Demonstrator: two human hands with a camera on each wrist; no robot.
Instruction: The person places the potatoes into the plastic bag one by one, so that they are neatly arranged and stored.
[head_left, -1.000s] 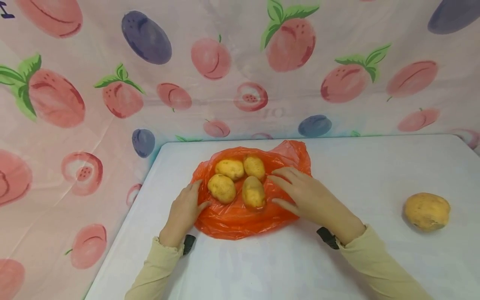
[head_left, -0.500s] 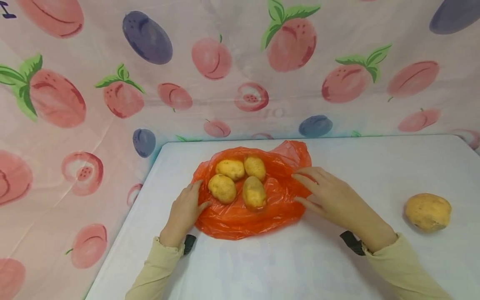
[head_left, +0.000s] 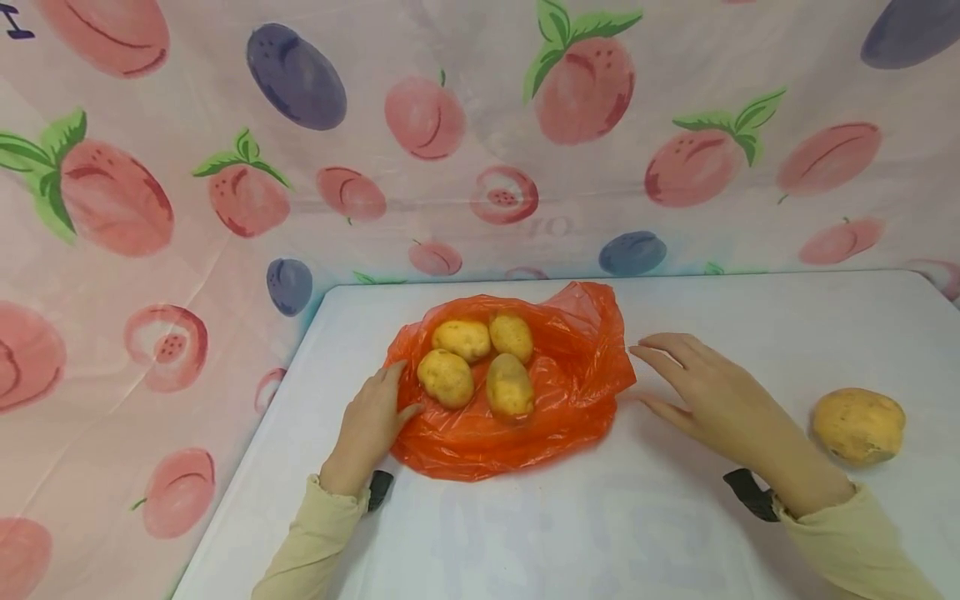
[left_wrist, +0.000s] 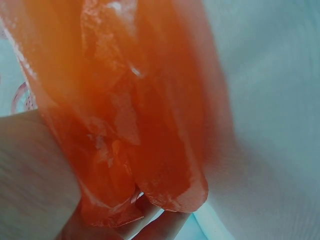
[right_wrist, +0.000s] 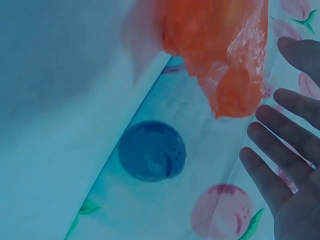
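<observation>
An orange plastic bag (head_left: pixel 558 392) lies spread on the table with its mouth facing up. Several potatoes (head_left: pixel 446 378) sit inside it, grouped toward its left half. My left hand (head_left: pixel 365 429) rests against the bag's left edge, fingers and thumb loosely apart; in the left wrist view the bag (left_wrist: pixel 150 115) covers part of the fingers (left_wrist: pixel 167 225). Just off the bag's right edge, my right hand (head_left: pixel 708 396) holds nothing. Its fingers are spread and relaxed, and the right wrist view shows a gap between them and the bag (right_wrist: pixel 225 45).
One larger potato (head_left: pixel 859 426) lies alone on the white table (head_left: pixel 570 533), to the right of my right hand. A fruit-patterned cloth (head_left: pixel 480 108) hangs behind the table and along its left side.
My right hand has moved right, out from over the bag to beyond its right edge. The bag's right edge has spread outward. My left hand and the potatoes have stayed in place.
</observation>
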